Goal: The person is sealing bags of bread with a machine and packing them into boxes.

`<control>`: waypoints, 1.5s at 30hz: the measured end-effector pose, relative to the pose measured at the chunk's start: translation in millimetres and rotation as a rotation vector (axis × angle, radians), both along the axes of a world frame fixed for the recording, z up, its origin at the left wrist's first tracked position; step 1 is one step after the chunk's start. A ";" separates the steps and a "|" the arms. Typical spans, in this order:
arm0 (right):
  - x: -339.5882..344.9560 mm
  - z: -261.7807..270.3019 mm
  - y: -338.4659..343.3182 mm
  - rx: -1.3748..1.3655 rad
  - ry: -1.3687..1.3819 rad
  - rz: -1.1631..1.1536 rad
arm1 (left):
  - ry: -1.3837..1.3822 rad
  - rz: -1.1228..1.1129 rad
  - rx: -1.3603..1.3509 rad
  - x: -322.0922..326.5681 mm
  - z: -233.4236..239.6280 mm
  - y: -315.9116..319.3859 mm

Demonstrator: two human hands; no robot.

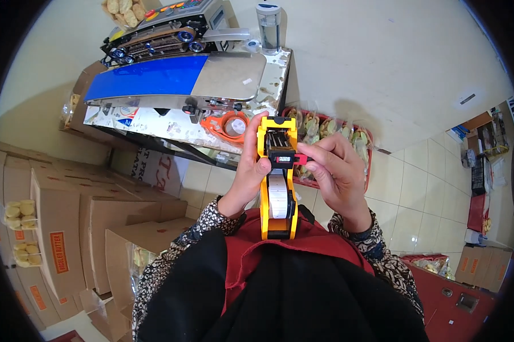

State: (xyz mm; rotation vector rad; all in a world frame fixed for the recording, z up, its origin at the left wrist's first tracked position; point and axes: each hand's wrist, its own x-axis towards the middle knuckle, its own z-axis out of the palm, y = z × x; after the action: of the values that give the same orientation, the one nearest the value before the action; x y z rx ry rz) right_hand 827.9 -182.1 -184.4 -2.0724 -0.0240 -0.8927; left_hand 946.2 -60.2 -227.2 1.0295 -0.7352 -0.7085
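A yellow and black price labeller [264,213], a roll of white labels showing inside its frame, is held upright before my chest. My left hand [250,166] grips its left side, the thumb beside the black print head. The fingertips of my right hand [336,171] pinch the small dark end of a red knob [300,159] on the print head's right side. Small characters show in the print head's window. Behind the labeller, an orange tape dispenser [216,127] lies on the table [178,124].
A band sealing machine [154,45] with a blue and metal conveyor plate [145,77] stands on the table, near a lidded clear bottle [269,32]. A red crate [370,154] of bagged food sits on the tiled floor. Cardboard boxes [60,201] are stacked at the left.
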 end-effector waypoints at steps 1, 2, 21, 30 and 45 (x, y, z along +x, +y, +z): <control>-0.6 -0.1 0.0 0.010 0.016 -0.020 | -0.011 0.005 0.003 0.1 0.8 -0.2; -0.7 -0.9 0.3 0.010 0.017 -0.022 | -0.022 0.012 0.006 0.2 1.4 -0.2; -10.3 -107.9 40.7 0.755 0.456 0.599 | -0.062 0.329 -0.059 18.9 -10.2 8.6; -0.8 -94.9 27.9 0.965 0.339 0.250 | -0.396 0.273 0.144 27.0 8.0 20.0; 6.3 -75.1 32.9 0.322 0.392 0.326 | 0.365 0.311 0.025 34.6 40.9 64.7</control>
State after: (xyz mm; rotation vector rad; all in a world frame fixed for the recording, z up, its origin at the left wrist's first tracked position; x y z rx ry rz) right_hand 834.2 -149.2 -259.5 -1.8361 -0.0068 -0.2648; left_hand 980.8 4.5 -186.3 0.9748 -0.2438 -0.6119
